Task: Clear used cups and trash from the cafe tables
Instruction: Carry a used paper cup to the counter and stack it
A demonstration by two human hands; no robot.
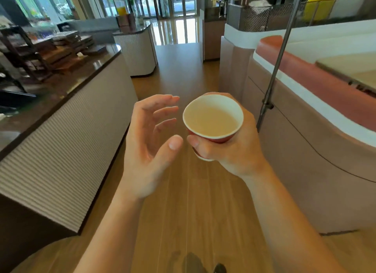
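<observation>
A red paper cup [212,120] with a white rim holds pale milky liquid close to its brim. My right hand [234,150] grips it from the right and below, thumb across the front of the cup, holding it upright in the air over a wooden floor. Just left of the cup, my left hand [150,142] hovers with its palm turned toward the cup and its fingers loosely spread, thumb tip near the cup's side without clearly touching it.
A long ribbed counter [67,150] with a dark glossy top runs along the left. A rounded counter [317,154] with a red and white edge and a slanted metal pole [272,79] stands on the right. A wooden-floor aisle [179,69] leads ahead to glass doors.
</observation>
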